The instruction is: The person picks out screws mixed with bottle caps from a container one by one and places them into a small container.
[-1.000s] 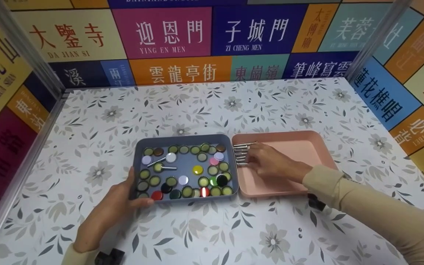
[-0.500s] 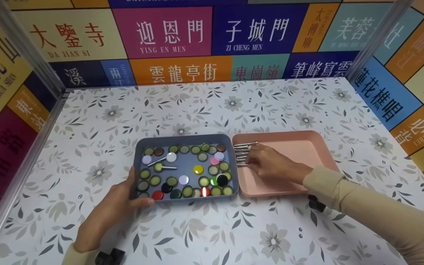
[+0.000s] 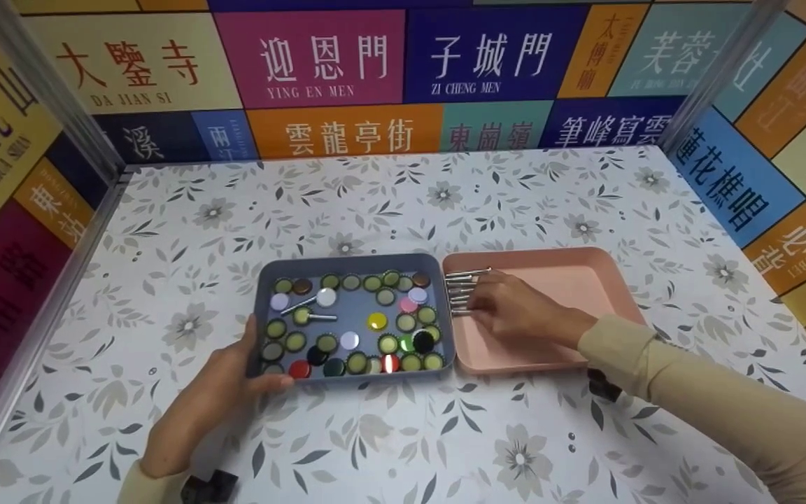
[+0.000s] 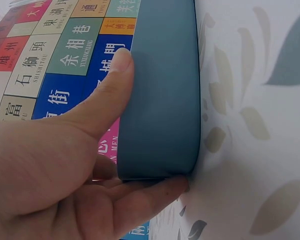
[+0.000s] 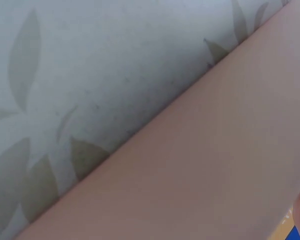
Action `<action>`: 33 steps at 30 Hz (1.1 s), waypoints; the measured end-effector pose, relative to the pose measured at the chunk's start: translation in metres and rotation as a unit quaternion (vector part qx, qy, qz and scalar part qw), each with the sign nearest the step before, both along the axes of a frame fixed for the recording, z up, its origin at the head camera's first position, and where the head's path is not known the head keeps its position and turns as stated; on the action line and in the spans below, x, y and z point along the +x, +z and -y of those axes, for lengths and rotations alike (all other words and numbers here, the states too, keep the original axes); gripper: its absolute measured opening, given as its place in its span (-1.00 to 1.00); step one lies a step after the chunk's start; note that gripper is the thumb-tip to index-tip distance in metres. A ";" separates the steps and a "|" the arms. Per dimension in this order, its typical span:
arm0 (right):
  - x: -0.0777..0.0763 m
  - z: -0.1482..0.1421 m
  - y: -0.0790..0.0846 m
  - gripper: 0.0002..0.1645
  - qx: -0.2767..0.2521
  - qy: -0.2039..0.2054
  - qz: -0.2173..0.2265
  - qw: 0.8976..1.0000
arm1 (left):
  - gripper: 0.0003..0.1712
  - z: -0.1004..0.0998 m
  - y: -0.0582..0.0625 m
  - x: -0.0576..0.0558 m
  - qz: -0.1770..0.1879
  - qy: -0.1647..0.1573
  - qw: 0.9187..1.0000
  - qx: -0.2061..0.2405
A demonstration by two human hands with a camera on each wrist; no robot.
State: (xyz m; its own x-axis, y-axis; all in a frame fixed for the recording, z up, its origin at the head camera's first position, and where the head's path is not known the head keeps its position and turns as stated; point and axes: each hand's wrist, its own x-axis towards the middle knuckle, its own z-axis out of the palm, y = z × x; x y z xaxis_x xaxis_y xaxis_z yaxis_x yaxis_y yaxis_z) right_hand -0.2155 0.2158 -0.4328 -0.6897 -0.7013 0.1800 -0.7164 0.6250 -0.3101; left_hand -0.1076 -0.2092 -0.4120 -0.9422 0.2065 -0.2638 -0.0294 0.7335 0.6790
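Note:
The blue-grey tray [image 3: 347, 264] is full of bottle caps, with two silver nails [image 3: 322, 318] lying among them. My left hand [image 3: 217, 388] grips its near left corner; in the left wrist view the thumb lies over the rim and the fingers [image 4: 145, 200] curl round the corner. Beside it stands the pink tray [image 3: 571, 287], where a row of several silver nails [image 3: 460, 278] lies crosswise along the left wall. My right hand [image 3: 508, 304] is down in the pink tray, fingers bent, pinching the nearest nail of that row. Its fingertips are partly hidden behind the hand.
Yellow [image 3: 376, 321], red, black, white and green caps lie spread over the blue-grey tray. A flower-patterned cloth [image 3: 403, 448] covers the table, walled by colourful printed panels [image 3: 319, 63]. The right wrist view shows mostly the pink tray's outer wall [image 5: 190, 165].

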 end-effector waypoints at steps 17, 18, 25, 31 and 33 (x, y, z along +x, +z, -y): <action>-0.001 0.011 0.009 -0.88 -0.010 -0.003 -0.005 1.000 | 0.41 -0.001 0.000 -0.001 0.011 0.006 1.000 0.012; -0.001 0.012 0.010 -0.87 -0.016 0.000 -0.008 1.000 | 0.40 -0.001 -0.001 -0.001 0.008 0.005 1.000 0.013; -0.003 0.026 0.016 -0.89 -0.039 0.029 -0.024 0.998 | 0.40 0.000 -0.003 0.000 0.001 0.008 1.000 0.005; -0.004 0.032 0.019 -0.97 -0.055 0.034 -0.041 0.997 | 0.41 0.000 -0.003 -0.001 0.003 0.006 1.000 0.011; -0.005 0.034 0.019 -0.97 -0.066 0.046 -0.054 0.995 | 0.40 0.000 -0.003 -0.001 -0.001 0.006 1.000 0.010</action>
